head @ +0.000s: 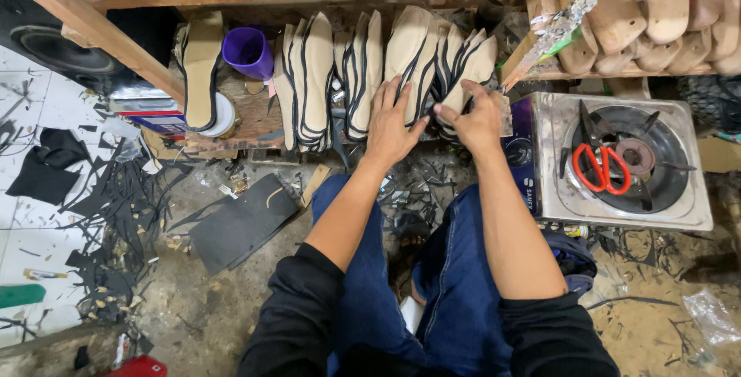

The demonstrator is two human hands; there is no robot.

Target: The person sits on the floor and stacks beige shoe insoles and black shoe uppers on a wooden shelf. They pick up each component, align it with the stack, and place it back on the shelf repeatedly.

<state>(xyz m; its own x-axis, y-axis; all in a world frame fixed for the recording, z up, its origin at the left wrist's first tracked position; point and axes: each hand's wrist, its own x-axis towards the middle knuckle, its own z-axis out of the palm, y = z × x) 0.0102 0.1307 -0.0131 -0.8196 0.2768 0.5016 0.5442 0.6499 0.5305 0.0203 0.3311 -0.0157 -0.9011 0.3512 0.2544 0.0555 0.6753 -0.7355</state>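
Single head camera, looking steeply down (close range) over lap toward low shelf (231, 126).

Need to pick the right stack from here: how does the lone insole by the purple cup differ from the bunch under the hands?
The lone insole leans by itself, its tan face fully showing, untouched beside the purple cup. The bunch of insoles is packed on edge, overlapping, with the left hand flat against it and the right hand gripping its right end. Both are tan with dark edging.
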